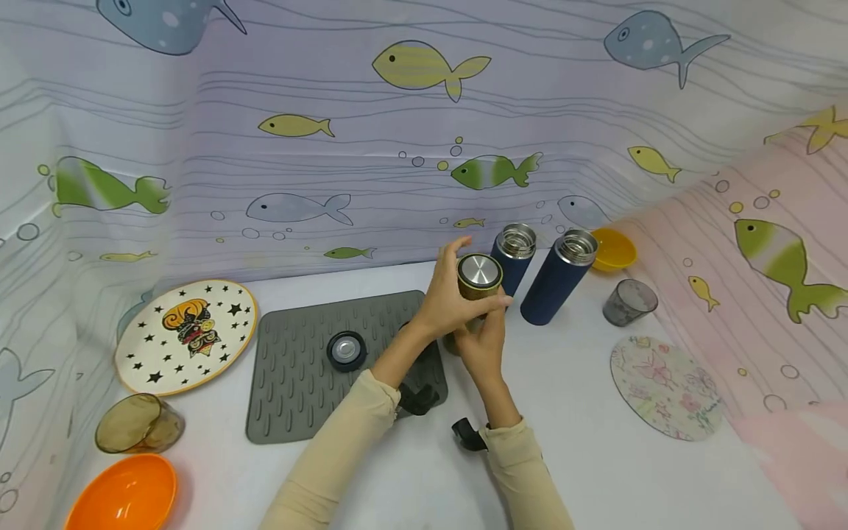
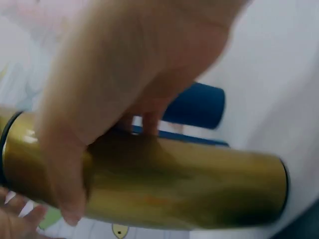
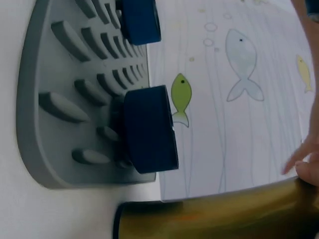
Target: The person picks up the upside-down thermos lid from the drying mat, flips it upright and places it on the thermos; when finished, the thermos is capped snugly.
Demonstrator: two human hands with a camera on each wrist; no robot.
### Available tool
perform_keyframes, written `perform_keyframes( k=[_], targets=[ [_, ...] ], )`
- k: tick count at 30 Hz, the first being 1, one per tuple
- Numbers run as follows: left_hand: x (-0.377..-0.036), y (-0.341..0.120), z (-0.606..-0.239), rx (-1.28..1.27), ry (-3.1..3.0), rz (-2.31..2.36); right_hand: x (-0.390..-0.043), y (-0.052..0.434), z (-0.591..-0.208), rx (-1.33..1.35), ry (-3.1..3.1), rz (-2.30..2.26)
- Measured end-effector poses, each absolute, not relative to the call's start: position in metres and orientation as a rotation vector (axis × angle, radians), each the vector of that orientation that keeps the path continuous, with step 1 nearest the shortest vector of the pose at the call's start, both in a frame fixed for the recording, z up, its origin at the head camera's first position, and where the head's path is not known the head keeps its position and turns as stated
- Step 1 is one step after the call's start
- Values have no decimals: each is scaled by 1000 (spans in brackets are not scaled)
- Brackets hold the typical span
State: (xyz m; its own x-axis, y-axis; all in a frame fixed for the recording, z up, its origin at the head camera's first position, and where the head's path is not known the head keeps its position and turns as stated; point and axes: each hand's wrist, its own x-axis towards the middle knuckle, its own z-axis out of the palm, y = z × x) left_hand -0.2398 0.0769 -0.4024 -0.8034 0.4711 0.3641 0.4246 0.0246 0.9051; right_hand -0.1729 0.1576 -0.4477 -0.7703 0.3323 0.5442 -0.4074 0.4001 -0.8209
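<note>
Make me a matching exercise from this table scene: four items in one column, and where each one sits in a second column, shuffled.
Items:
1. gold flask
2. orange bowl
3. star plate
4. blue lid

Places:
A. on the grey ridged mat
B. held between the left hand and right hand
C. near left corner of the table
D. leaning at the left, just left of the mat

Pairs: 1-B, 2-C, 3-D, 4-A
</note>
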Motion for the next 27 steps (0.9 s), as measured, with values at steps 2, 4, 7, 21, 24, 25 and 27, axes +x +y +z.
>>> perform_keyframes(
  k=[2, 4, 7, 21, 24, 25, 27],
  targets=[
    [-242, 75, -401, 950, 2225, 1924, -168, 154, -438, 65, -1998, 1423],
    [-244, 74, -400, 943, 2117, 1962, -167, 152, -435, 55, -1997, 1422],
    [-245, 73, -401, 914, 2057, 1987, -166, 151, -433, 58, -1990, 1423],
    [-245, 72, -406, 897, 2150, 1915, -167, 150, -436, 54, -1992, 1405],
    [-248, 71, -406, 881, 2019, 1939, -168, 150, -437, 50, -1990, 1414],
    [-248, 71, -406, 876, 1964, 1950, -170, 151, -441, 42, -1991, 1417],
    [-248, 70, -407, 873, 1893, 1959, -174, 154, -449, 23, -1993, 1434]
  ],
)
